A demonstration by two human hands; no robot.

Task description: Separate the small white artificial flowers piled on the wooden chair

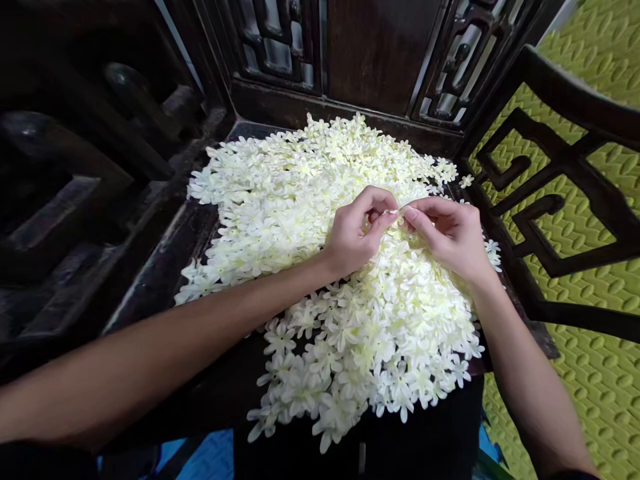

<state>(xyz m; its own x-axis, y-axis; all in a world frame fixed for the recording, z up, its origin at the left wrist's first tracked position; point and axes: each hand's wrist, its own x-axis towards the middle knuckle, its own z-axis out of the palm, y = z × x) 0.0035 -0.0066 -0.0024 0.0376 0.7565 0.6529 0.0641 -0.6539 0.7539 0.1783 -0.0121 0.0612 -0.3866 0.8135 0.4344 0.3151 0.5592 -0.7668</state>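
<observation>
A wide heap of small white artificial flowers with pale yellow centres is spread over a dark wooden seat and hangs past its front edge. Above the heap's right half, my left hand and my right hand meet with their fingertips nearly touching. The thumb and forefinger of each hand are pinched together. A tiny whitish bit shows between the two pinches, too small to name. The flowers lie just beneath both hands.
The dark carved wooden chair has a back panel with cut-out patterns. An openwork armrest rises on the right and another carved wooden piece on the left. Yellow-green textured floor matting lies to the right, blue matting below.
</observation>
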